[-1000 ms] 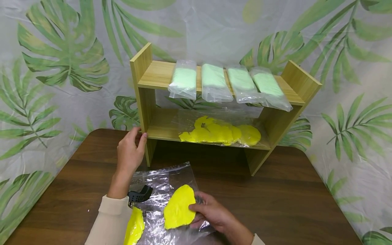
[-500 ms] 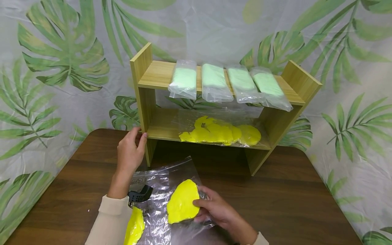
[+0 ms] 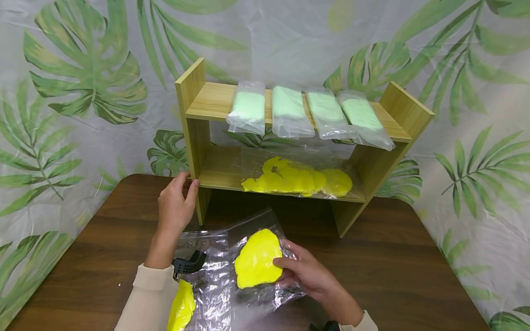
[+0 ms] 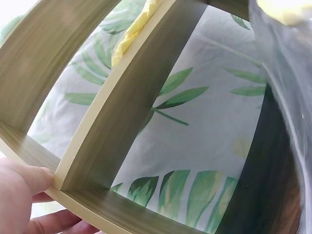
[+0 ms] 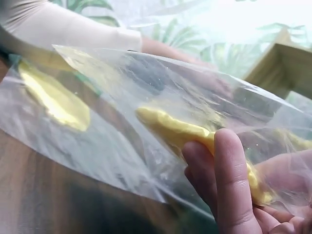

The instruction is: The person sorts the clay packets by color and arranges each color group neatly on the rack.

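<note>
My left hand point(image 3: 175, 204) grips the front edge of the left side panel of a small wooden shelf point(image 3: 193, 133), thumb in front at the middle board. In the left wrist view its thumb point(image 4: 31, 181) lies right where board and panel meet. My right hand point(image 3: 306, 273) pinches a clear zip bag point(image 3: 213, 276) together with a flat yellow clay-like slab point(image 3: 258, 258) inside it, held over the table before the shelf. Another yellow slab point(image 3: 182, 304) shows at the bag's left, partly covered by my left sleeve. The right wrist view shows fingers point(image 5: 231, 170) pressed against the slab through the film.
Four is avoided here: several bags of pale green material point(image 3: 287, 103) lie along the top board, ends hanging over its front. On the middle board rests a clear bag with flattened yellow pieces point(image 3: 290, 179). A brown wooden table point(image 3: 397, 271) carries everything; leaf-patterned cloth point(image 3: 91, 69) hangs behind.
My right hand has moved right and slightly up, carrying the yellow slab and that side of the bag. My left hand stays on the shelf panel.
</note>
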The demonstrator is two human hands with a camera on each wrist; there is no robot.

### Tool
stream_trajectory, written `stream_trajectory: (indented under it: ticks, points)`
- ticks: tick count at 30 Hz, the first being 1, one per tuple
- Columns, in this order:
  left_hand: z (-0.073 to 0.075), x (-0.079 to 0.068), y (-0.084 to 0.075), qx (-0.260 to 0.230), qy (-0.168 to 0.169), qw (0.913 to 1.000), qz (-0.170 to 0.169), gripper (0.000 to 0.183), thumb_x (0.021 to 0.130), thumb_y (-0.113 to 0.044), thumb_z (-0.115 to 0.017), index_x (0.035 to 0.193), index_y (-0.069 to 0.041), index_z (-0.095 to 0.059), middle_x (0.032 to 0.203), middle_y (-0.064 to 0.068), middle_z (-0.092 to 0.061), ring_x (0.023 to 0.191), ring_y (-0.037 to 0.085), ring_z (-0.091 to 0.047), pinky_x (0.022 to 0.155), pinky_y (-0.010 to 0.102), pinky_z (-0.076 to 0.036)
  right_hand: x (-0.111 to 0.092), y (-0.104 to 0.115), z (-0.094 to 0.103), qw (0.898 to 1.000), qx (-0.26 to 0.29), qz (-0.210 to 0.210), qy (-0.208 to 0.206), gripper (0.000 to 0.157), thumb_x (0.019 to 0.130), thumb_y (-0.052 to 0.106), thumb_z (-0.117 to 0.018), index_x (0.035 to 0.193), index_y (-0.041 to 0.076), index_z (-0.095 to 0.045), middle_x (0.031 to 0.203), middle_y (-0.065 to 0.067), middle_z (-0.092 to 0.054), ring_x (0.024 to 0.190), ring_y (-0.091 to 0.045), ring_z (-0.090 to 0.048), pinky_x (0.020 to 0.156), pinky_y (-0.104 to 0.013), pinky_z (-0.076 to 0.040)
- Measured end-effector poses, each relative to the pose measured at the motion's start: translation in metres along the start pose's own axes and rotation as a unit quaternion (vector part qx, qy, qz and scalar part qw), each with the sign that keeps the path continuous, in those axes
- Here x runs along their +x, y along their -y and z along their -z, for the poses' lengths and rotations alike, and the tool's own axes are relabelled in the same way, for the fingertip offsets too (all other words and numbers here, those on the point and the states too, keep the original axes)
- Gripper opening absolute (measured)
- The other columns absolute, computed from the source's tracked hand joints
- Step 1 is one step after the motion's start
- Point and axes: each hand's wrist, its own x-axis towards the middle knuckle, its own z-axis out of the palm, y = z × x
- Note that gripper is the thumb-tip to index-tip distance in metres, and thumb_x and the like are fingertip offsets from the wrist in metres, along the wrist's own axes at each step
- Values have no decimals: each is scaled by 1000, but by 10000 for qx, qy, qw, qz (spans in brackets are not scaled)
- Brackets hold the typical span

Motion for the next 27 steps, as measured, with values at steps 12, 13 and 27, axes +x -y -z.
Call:
stream_trajectory:
  ticks: [12, 13, 27]
  points:
    - [1, 0, -1, 34, -10, 10000, 16, 27, 98, -20, -57, 116, 1, -61, 97, 20, -67, 83, 35, -64, 72, 51, -46, -17, 24, 5, 9994, 37, 253, 223, 79, 96, 10, -56, 151, -5, -1, 95, -9, -71, 78, -17, -71, 75, -33, -56]
    - [1, 0, -1, 35, -8, 10000, 27, 27, 98, -20, -57, 116, 1, -61, 98, 20, -67, 83, 36, -64, 72, 51, -46, -19, 27, 5, 9993, 50, 269, 264, 78, 96, 9, -55, 151, -4, -2, 96, -9, -71, 80, -18, -71, 75, -33, -56]
    - [1, 0, -1, 62, -26, 10000, -5, 27, 98, -20, -57, 115, 1, -61, 98, 21, -67, 84, 36, -64, 73, 52, -46, -40, 45, 7, 9903, 510, 839, 981, 61, 98, 1, -48, 151, 2, -18, 96, -11, -70, 64, -12, -68, 61, -26, -55]
